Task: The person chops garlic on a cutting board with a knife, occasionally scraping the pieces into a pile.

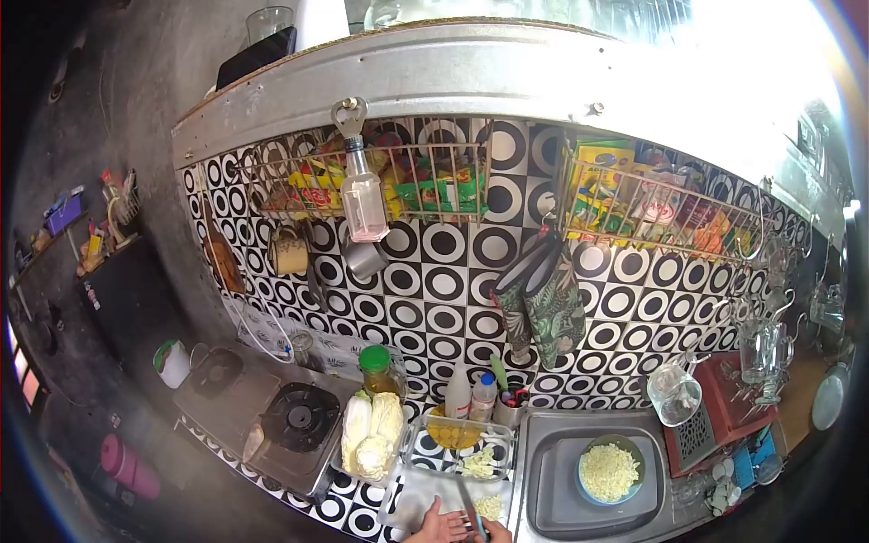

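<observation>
My right hand (494, 532) grips a knife (467, 500) at the bottom of the view, its blade pointing up and away over a pale cutting board (405, 503). Just left of the blade, my left hand (440, 523) is open, with fingers spread and the palm partly showing. Beside the knife, on its right, lies a small heap of finely chopped pale vegetable (490, 506). Behind the board stands a clear rectangular container (419, 463) with more chopped pieces inside. A tray of whole pale cabbage (358, 431) is to the left.
On the right, a bowl of chopped pale pieces (608, 471) stands in the sink (554, 520). A gas stove (299, 418) is at left. Bottles (458, 392) and a green-lidded jar (375, 371) line the tiled wall. Wire baskets (444, 181) and a hanging bottle (364, 201) are above.
</observation>
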Available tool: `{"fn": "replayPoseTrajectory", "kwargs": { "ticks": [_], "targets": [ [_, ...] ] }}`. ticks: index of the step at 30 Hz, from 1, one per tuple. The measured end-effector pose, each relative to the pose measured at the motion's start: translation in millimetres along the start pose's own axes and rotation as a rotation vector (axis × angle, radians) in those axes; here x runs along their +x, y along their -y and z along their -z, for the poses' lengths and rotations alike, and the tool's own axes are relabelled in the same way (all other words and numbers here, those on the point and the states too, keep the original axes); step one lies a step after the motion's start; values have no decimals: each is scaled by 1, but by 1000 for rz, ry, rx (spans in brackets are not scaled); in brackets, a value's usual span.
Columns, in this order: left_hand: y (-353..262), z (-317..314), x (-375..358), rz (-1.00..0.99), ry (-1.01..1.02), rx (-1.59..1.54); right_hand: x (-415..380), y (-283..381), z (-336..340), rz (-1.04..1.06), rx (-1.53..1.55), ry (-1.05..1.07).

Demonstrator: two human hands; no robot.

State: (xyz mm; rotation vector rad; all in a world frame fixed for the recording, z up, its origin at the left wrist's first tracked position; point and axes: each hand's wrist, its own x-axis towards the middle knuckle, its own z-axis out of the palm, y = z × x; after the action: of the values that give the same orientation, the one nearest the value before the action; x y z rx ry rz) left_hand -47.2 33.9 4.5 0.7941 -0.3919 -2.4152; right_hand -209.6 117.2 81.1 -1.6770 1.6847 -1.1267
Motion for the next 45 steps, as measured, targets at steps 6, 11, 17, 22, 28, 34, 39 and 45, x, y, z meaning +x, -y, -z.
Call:
{"fn": "replayPoseTrajectory", "kwargs": {
  "ticks": [6,11,17,22,28,34,39,45],
  "targets": [
    [-28,-58,-23,228,-337,-122,-2,-22,-28,-50,-28,-15],
    [-31,-58,-33,207,-284,-128,-1,-27,-27,-165,-111,27],
    [-20,-63,-42,-803,-365,1504,-8,-25,-3,-88,-282,246],
    [-12,-75,-43,-532,91,2116,-7,-9,10,-164,-325,426],
    [-21,-59,-31,-327,329,2156,-15,11,6,-250,-253,315],
    [-38,-45,-35,-397,390,2321,-27,7,6,-252,-305,255],
    [-45,-35,-31,-479,307,2241,-26,28,10,-301,-347,169],
    [-41,-10,-20,-444,69,1785,-37,41,-7,-374,-351,3]
  ]
}}
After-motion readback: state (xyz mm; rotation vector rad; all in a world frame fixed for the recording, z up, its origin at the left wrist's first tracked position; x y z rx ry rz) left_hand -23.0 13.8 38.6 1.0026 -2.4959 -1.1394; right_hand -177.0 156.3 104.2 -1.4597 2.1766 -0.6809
